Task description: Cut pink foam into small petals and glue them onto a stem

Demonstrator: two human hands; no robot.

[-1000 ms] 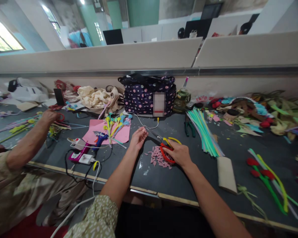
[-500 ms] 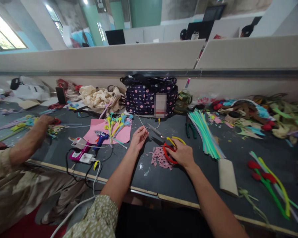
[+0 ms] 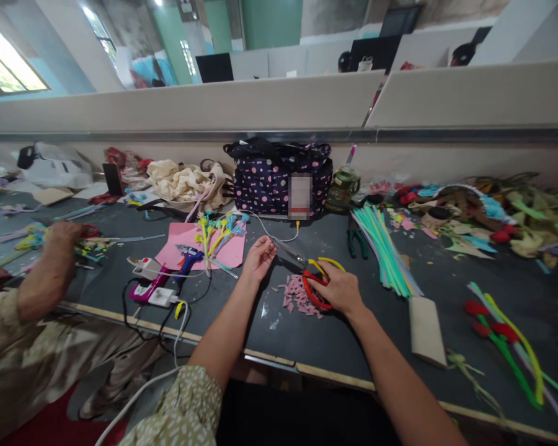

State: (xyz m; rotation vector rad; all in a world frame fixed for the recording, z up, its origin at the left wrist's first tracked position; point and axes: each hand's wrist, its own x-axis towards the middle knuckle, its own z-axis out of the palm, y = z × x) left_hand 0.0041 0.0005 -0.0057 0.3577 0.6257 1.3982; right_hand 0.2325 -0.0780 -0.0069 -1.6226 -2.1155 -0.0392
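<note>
My right hand (image 3: 340, 286) grips scissors (image 3: 317, 291) with red and yellow handles, and their blades point up and left toward my left hand. The blades are parted. My left hand (image 3: 260, 257) is closed in a pinch close to the blade tips; what its fingertips hold is too small to make out. Below the scissors, a heap of small pink cut pieces (image 3: 296, 297) lies on the dark table.
Left of my hands lie a blue glue gun (image 3: 187, 260), a magenta glue gun (image 3: 151, 290) and a pink sheet (image 3: 174, 238) bearing pipe-cleaner flowers. A dotted bag (image 3: 265, 186) stands behind. Green pipe cleaners (image 3: 384, 254) lie right. A co-worker's hand (image 3: 67, 234) works at far left.
The scissors have moved slightly left, their blades coming closer to my left fingertips. My left hand has barely shifted. The co-worker's hand at far left has moved further left.
</note>
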